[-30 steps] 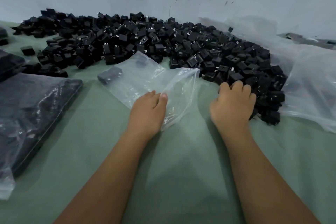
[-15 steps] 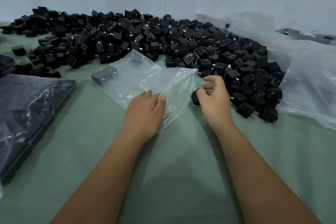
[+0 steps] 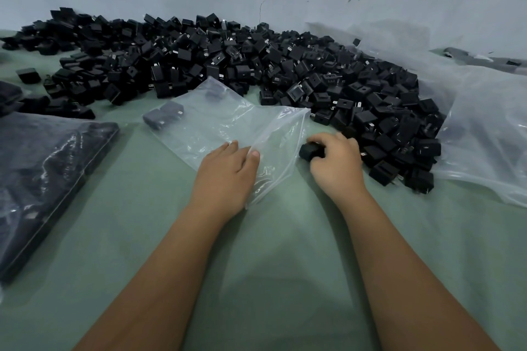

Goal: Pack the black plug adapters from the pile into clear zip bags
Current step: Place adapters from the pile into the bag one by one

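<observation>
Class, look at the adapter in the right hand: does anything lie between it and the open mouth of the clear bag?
Nothing visible does. The right hand holds the adapter just beside the zip bag mouth, which the left hand pins down.

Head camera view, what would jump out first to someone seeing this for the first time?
The huge pile of black plug adapters sprawled across the far side of the green table, against the wall. Next, the two bare hands in the middle: the left hand holds down a clear zip bag with a few adapters already inside, while the right hand grips one adapter beside the bag's open mouth.
</observation>
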The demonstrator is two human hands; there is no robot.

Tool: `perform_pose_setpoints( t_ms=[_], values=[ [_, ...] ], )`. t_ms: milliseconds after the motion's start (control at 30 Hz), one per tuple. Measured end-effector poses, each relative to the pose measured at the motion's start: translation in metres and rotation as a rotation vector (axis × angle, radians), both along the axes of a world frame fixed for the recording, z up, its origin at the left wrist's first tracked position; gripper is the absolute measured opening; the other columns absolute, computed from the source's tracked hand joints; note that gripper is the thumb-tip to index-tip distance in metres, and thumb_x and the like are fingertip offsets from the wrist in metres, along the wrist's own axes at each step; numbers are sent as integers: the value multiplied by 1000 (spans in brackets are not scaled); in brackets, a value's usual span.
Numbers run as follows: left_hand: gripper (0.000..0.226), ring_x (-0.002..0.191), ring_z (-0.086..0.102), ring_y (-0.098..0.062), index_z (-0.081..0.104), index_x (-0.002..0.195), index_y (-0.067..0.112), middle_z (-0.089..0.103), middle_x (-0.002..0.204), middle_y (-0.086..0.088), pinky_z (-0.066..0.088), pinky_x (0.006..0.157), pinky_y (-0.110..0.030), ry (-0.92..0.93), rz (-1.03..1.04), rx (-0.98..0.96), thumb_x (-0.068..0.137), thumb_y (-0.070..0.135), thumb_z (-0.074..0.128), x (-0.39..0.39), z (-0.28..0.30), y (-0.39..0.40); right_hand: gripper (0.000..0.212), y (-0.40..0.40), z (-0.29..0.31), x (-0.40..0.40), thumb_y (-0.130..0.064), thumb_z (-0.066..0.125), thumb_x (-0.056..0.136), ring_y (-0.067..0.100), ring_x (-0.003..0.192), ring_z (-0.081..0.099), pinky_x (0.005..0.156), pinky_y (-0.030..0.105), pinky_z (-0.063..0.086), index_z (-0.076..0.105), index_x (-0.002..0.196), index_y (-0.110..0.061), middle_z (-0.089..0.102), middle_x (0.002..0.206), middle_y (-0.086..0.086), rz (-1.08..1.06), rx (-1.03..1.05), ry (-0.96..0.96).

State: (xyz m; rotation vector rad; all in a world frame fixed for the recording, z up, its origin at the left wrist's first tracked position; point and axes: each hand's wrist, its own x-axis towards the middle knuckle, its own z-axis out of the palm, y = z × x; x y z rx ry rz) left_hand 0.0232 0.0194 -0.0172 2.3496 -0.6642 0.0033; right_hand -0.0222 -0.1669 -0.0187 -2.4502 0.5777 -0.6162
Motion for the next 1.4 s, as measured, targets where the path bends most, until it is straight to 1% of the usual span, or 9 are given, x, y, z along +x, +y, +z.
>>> perform_pose_setpoints(
  t_ms=[133, 367, 467, 600, 833, 1067, 1167, 1267, 1400],
  values=[
    [38, 141, 35, -24, 52, 80, 24, 61, 123, -13, 26, 113, -41, 1, 1, 4, 106, 36, 26, 0, 0, 1, 65, -1, 0, -3, 18, 39, 71, 19, 116, 46, 88, 22, 37, 67, 116, -20, 47, 118, 0, 11, 113, -166],
    [42, 140, 36, -23, 54, 80, 17, 63, 118, -12, 25, 113, -37, -14, 12, 15, 106, 35, 27, 1, -1, 0, 31, 6, 1, 0, -32, 60, 77, 11, 99, 41, 76, 26, 36, 64, 108, -32, 39, 95, -10, -11, -23, -44],
    [45, 141, 34, -22, 60, 85, 16, 60, 128, -14, 23, 114, -33, -15, 10, 24, 106, 36, 26, 1, -1, 1, 27, 4, 0, 1, -10, 59, 80, 14, 99, 44, 72, 20, 33, 72, 100, -24, 49, 99, -9, 101, -51, -48],
    [47, 141, 34, -22, 62, 90, 11, 60, 130, -13, 22, 115, -32, -18, 10, 20, 106, 36, 26, 1, -1, 0, 56, 0, 1, -2, 18, 37, 68, 23, 120, 46, 88, 14, 29, 74, 96, -14, 57, 126, -1, 167, 14, -150],
    [43, 142, 33, -21, 59, 86, 17, 57, 135, -12, 25, 114, -38, -21, 24, 43, 106, 37, 27, 2, -3, 0, 32, 0, 2, -2, -39, 69, 78, 15, 103, 43, 83, 33, 44, 64, 110, -41, 42, 100, -6, -35, -8, -54],
    [46, 143, 31, -20, 65, 96, 15, 53, 141, -12, 23, 116, -34, -31, 34, 43, 106, 37, 26, 1, -2, -1, 19, 1, 0, -1, -9, 60, 83, 23, 98, 48, 71, 30, 38, 61, 91, -26, 52, 89, -9, -21, -57, -112],
    [48, 143, 31, -20, 67, 105, 13, 52, 143, -11, 22, 116, -32, -27, 34, 38, 106, 38, 26, 1, -3, -1, 15, 5, 6, -4, -15, 60, 82, 20, 91, 52, 70, 31, 41, 51, 89, -24, 54, 88, -10, -64, 3, -331],
    [43, 132, 42, -17, 64, 125, 21, 60, 128, 2, 28, 101, -24, -16, 50, -79, 106, 36, 28, 0, -3, -1, 18, 18, 15, -10, -19, 59, 77, 15, 83, 51, 72, 25, 41, 49, 91, -23, 51, 85, -15, 113, 49, -610],
    [39, 112, 52, -12, 52, 139, 32, 61, 102, 18, 34, 88, -22, -1, 20, -230, 106, 30, 32, 0, 1, -1, 15, 41, 11, -7, -16, 62, 76, 13, 87, 53, 78, 31, 47, 56, 90, -17, 57, 88, -12, 423, -98, -391]
  ],
)
